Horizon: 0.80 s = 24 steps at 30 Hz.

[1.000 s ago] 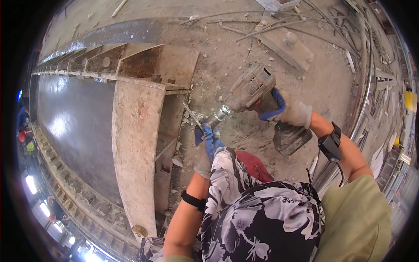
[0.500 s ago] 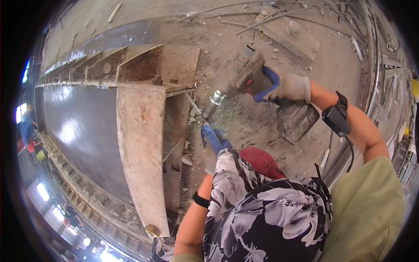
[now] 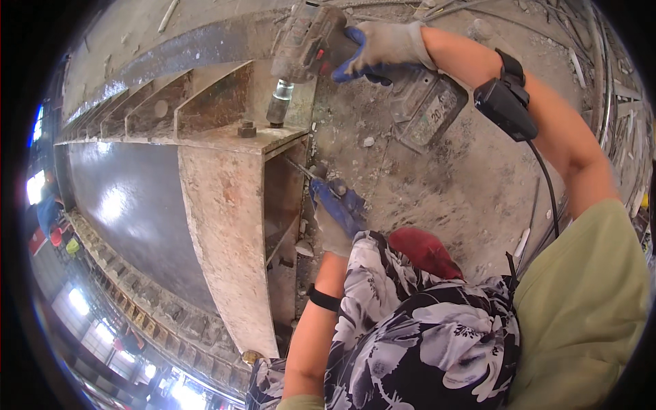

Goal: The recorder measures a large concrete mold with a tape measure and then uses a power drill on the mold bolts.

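Head view shows the cordless impact wrench (image 3: 311, 41) at the top of the frame, gripped around its handle by the gloved right hand (image 3: 383, 49), its long axis running down and slightly left so that its socket (image 3: 277, 109) stands on a bolt on the rusty steel flange plate (image 3: 236, 140), just beside a second bolt and nut (image 3: 247, 128). The tool lies up and to the left of that hand, which is much the nearer of the two. The left hand (image 3: 336, 215), also gloved, is lower, beside the end of the steel form (image 3: 229, 225), closed on a thin metal rod (image 3: 301, 168) that points up-left toward the plate's underside. Half a second ago the wrench hung over the dusty concrete floor (image 3: 465, 184), clear of the steel; now it has swung across and its socket is set on the bolt, while the left hand has stayed near the plate's edge.
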Tool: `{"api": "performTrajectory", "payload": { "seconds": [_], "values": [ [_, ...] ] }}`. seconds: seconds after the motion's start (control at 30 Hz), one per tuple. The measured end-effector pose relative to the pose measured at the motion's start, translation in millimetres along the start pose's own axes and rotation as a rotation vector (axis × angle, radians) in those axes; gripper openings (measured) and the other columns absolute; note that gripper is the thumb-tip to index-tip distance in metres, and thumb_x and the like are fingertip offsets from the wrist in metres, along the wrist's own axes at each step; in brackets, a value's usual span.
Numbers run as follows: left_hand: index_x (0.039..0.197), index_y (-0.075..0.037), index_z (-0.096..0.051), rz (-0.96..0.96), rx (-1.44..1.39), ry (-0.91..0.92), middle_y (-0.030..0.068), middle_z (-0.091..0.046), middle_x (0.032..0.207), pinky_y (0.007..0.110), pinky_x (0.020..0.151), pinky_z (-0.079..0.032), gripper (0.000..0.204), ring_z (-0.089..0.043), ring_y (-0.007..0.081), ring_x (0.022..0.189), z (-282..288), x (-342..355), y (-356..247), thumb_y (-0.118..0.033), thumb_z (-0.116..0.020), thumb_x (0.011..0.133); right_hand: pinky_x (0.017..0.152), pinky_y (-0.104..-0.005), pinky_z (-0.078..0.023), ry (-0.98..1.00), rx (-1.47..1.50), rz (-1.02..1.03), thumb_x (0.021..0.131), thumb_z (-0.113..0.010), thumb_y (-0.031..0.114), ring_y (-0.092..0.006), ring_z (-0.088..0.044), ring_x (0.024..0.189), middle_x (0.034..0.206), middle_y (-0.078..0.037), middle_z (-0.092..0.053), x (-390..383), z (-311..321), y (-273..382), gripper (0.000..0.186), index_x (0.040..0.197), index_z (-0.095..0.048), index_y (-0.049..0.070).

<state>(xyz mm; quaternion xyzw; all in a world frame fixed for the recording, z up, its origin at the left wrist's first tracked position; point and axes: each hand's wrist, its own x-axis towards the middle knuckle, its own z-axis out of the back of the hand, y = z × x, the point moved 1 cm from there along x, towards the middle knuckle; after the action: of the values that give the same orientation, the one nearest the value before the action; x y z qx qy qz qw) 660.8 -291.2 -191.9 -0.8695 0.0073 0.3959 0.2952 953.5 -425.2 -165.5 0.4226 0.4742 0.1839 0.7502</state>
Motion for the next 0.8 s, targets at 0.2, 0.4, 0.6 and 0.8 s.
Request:
{"api": "performTrajectory", "payload": {
  "seconds": [0.2, 0.4, 0.6, 0.8],
  "values": [
    [0.137, -0.017, -0.041, 0.057, 0.094, -0.031, -0.0006, -0.050, 0.079, 0.027, 0.044, -0.035, 0.038, -0.040, 0.0098, 0.052, -2, 4, -7, -0.034, -0.043, 0.103, 0.059, -0.0340, -0.054, 0.116, -0.055, 0.028, 0.081, -0.075, 0.028, -0.0206, -0.070, 0.083, 0.101, -0.017, -0.071, 26, 10, 1, 0.046, 0.113, -0.060, -0.002],
    [0.134, -0.019, -0.041, 0.066, 0.080, -0.145, 0.0004, -0.051, 0.075, 0.028, 0.045, -0.036, 0.042, -0.043, 0.0131, 0.052, -18, 2, 7, -0.041, -0.050, 0.100, 0.069, -0.0397, -0.054, -0.208, -0.861, 0.023, 0.075, -0.073, 0.045, -0.0277, -0.069, 0.086, 0.098, -0.020, -0.070, 34, 0, 37, 0.051, 0.101, -0.068, 0.001],
    [0.124, -0.021, -0.046, 0.179, 0.020, -0.120, 0.0003, -0.049, 0.073, 0.029, 0.046, -0.038, 0.031, -0.044, 0.0134, 0.054, -12, 18, 4, -0.040, -0.050, 0.100, 0.078, -0.0455, -0.054, -0.283, -1.025, 0.019, 0.070, -0.070, 0.061, -0.0347, -0.069, 0.090, 0.094, -0.024, -0.070, 34, -15, 45, 0.061, 0.090, -0.075, 0.004],
    [0.093, -0.006, -0.056, 0.263, -0.373, 0.194, 0.0036, -0.049, 0.071, 0.029, 0.053, -0.041, 0.019, -0.047, 0.0173, 0.062, -20, 63, -49, -0.022, -0.046, 0.099, 0.079, -0.0445, -0.054, -0.283, -1.019, 0.010, 0.068, -0.070, 0.062, -0.0351, -0.069, 0.091, 0.096, -0.020, -0.071, 39, -17, 44, 0.063, 0.090, -0.075, 0.004]
  ]
}}
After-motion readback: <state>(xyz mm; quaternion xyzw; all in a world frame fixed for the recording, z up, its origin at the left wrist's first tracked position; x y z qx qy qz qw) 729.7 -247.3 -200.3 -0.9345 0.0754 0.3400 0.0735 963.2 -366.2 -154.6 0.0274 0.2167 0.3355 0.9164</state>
